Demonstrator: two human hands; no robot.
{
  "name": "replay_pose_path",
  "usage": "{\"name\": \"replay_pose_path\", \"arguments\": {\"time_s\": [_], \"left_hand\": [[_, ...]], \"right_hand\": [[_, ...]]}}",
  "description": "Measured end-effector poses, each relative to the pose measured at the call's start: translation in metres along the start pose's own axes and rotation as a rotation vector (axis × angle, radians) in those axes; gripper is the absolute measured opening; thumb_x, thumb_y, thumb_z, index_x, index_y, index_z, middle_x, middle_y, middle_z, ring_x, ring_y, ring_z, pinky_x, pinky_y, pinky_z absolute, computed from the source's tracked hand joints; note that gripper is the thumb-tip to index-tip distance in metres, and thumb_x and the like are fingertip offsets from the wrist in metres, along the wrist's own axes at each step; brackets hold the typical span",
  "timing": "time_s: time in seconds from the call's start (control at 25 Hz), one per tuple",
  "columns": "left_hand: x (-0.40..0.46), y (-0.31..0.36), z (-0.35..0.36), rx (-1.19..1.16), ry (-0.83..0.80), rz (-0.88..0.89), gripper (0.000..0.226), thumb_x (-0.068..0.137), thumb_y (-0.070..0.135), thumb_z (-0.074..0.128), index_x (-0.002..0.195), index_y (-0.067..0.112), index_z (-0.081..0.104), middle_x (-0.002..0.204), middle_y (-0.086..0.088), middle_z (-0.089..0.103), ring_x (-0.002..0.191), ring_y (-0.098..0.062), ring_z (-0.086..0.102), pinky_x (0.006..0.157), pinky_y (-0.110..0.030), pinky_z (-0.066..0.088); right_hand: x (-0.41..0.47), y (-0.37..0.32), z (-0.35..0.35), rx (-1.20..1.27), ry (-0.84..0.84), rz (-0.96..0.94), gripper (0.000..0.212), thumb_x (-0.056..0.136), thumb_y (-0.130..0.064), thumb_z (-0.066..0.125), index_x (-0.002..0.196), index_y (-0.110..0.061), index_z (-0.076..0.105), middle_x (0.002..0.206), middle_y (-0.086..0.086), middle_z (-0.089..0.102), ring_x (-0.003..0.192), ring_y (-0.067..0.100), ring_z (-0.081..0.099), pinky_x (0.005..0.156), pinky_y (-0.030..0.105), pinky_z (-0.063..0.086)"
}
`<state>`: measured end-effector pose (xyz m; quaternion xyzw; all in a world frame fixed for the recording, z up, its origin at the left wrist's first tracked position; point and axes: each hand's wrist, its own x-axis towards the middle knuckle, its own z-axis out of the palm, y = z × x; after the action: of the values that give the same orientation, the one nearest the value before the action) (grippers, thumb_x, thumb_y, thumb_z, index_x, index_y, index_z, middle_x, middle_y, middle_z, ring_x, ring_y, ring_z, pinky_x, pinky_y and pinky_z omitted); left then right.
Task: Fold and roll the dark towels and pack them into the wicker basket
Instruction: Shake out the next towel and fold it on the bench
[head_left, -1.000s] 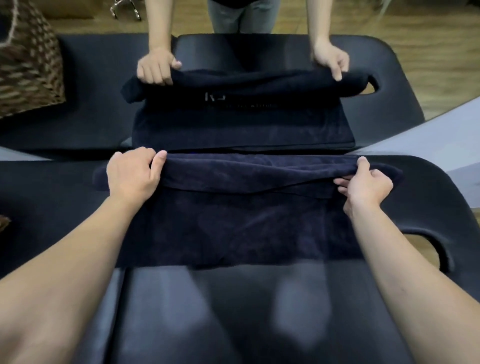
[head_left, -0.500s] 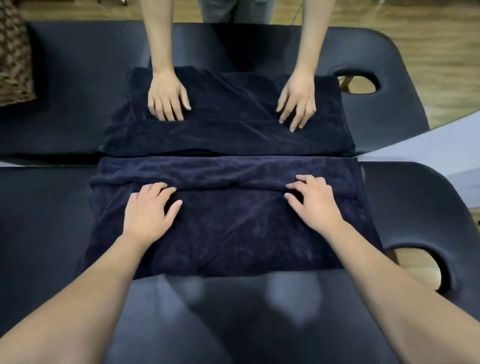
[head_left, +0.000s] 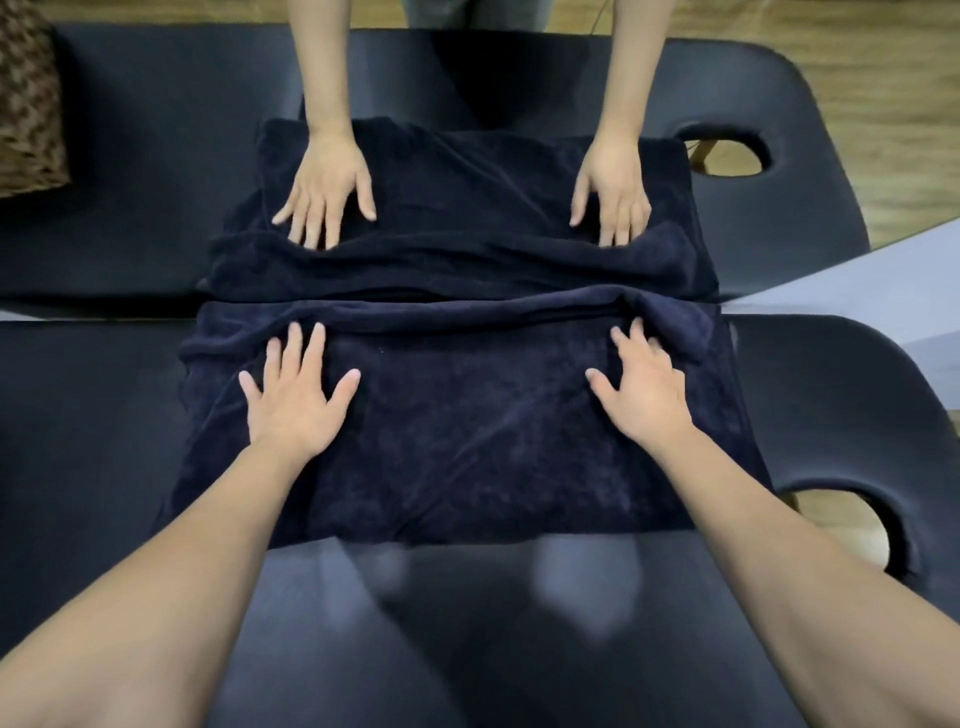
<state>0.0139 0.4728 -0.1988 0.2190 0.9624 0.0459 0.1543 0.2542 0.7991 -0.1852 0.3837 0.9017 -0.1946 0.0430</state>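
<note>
A dark navy towel (head_left: 467, 431) lies folded flat on the near black padded table (head_left: 93, 441). My left hand (head_left: 293, 400) presses flat on its left part with fingers spread. My right hand (head_left: 647, 392) lies flat on its right part, fingertips at a raised fold near the far right corner. A second dark towel (head_left: 467, 218) lies folded on the far table, just beyond mine. The wicker basket (head_left: 28, 109) shows at the far left edge, only partly in view.
Another person stands across the far table (head_left: 130, 156), with one hand (head_left: 327, 192) and the other hand (head_left: 613, 195) flat on the second towel. Each table has a face hole at the right, far (head_left: 727, 156) and near (head_left: 836, 519). Wooden floor lies beyond.
My hands let go of the lifted towel edge and laid it down folded, then slid outward and forward over the towel. The other person did the same with the far towel.
</note>
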Motion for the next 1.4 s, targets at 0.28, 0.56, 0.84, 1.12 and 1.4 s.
{"name": "replay_pose_path", "arguments": {"time_s": [0.28, 0.56, 0.84, 1.12, 1.4], "left_hand": [[-0.04, -0.035, 0.009, 0.028, 0.17, 0.009, 0.064, 0.104, 0.05, 0.035, 0.158, 0.016, 0.03, 0.167, -0.005, 0.022, 0.155, -0.028, 0.01, 0.124, -0.056, 0.008], [-0.094, -0.059, 0.028, -0.153, 0.251, -0.41, 0.07, 0.1, 0.056, 0.04, 0.156, 0.016, 0.03, 0.164, -0.011, 0.027, 0.148, -0.036, 0.023, 0.117, -0.06, 0.018], [-0.133, -0.091, 0.024, -0.299, 0.256, -0.65, 0.053, 0.102, 0.053, 0.043, 0.131, 0.008, 0.044, 0.128, -0.024, 0.057, 0.116, -0.047, 0.055, 0.091, -0.056, 0.043], [-0.204, -0.107, 0.032, -0.256, 0.218, -0.615, 0.047, 0.104, 0.054, 0.036, 0.117, 0.01, 0.044, 0.112, -0.028, 0.062, 0.104, -0.049, 0.058, 0.08, -0.049, 0.038], [-0.308, -0.144, 0.047, -0.14, 0.178, -0.68, 0.043, 0.103, 0.047, 0.041, 0.12, 0.009, 0.047, 0.117, -0.027, 0.06, 0.111, -0.047, 0.055, 0.089, -0.053, 0.039]], "right_hand": [[-0.035, 0.031, 0.013, -0.071, 0.087, 0.141, 0.059, 0.097, -0.054, 0.051, 0.146, -0.021, 0.045, 0.153, 0.008, 0.039, 0.14, 0.035, 0.033, 0.109, 0.056, 0.031], [-0.088, 0.055, 0.04, -0.172, 0.079, 0.373, 0.074, 0.096, -0.072, 0.026, 0.157, -0.031, 0.021, 0.168, 0.008, 0.01, 0.151, 0.04, 0.008, 0.112, 0.066, 0.019], [-0.12, 0.074, 0.04, -0.124, 0.345, 0.467, 0.064, 0.097, -0.057, 0.049, 0.139, -0.009, 0.044, 0.131, 0.027, 0.047, 0.109, 0.05, 0.049, 0.09, 0.056, 0.04], [-0.189, 0.084, 0.053, -0.075, 0.347, 0.433, 0.051, 0.1, -0.05, 0.048, 0.131, -0.01, 0.048, 0.121, 0.025, 0.051, 0.101, 0.048, 0.055, 0.086, 0.054, 0.044], [-0.302, 0.104, 0.062, -0.193, 0.303, 0.433, 0.046, 0.1, -0.046, 0.047, 0.124, -0.009, 0.055, 0.117, 0.024, 0.053, 0.098, 0.045, 0.054, 0.085, 0.051, 0.041]]}}
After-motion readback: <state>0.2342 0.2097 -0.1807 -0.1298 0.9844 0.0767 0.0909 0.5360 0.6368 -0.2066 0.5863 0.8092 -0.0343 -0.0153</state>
